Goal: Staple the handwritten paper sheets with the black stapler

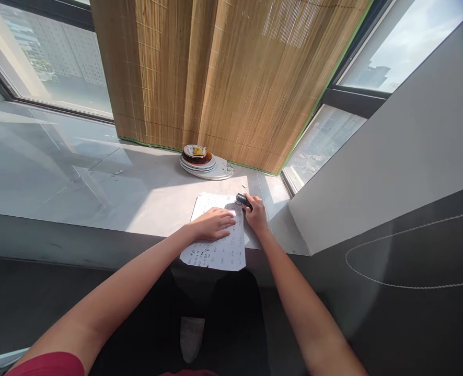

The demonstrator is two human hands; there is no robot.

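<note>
Sheets of white paper [219, 256] covered in handwriting lie on the ledge, their near end jutting past its front edge. Flat on the middle of the paper rests my left hand [213, 224], palm down with fingers stretched out to the right. My right hand [257, 211] is closed around what looks like a small black stapler [242, 199]. Its front end sits over the paper's top right corner, and a bit of metal shows under it. Whether it touches the paper I cannot tell.
Behind the paper stands a stack of plates [200, 166], on the pale window ledge [157, 193]. A bamboo blind [223, 78] hangs behind it, with windows on both sides. A white wall [372, 156] slants in at the right, and a thin cord [404, 287] loops below.
</note>
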